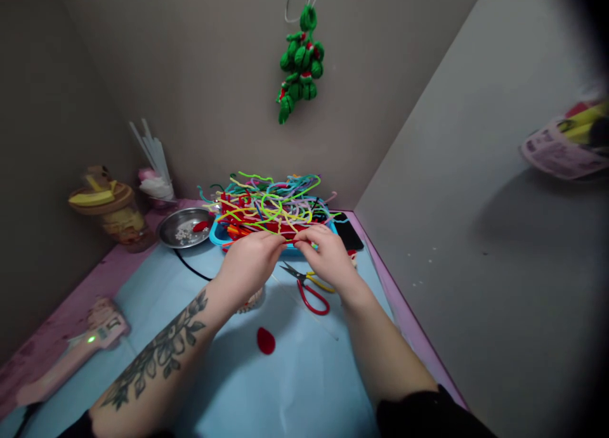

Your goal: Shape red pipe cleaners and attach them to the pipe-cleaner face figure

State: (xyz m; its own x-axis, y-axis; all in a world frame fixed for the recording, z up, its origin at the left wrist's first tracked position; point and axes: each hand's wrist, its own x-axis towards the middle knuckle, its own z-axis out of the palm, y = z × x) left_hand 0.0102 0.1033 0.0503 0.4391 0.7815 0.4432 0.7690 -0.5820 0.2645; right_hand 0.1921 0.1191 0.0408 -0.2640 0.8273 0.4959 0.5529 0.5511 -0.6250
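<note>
Pinch evenly and gently, your left hand [254, 258] and right hand [327, 253] each closed on the thin red fuzzy strip [289, 241] towards the tabletop's [85, 287] far edge, by the blue plastic tray [216, 236] heaped with multicoloured fuzzy stems [280, 205], beside the round steel dish [165, 232] holding small white pieces [183, 236].

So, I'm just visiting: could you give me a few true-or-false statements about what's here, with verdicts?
1. The left hand and right hand pinch a thin red strip. True.
2. The scissors have one red handle and one yellow handle. True.
3. The right hand holds the scissors. False: they lie on the blue sheet.
4. A red teardrop-shaped piece lies on the blue sheet. True.
5. Nothing is hanging up. False: a green bundle hangs by the back wall.
</note>
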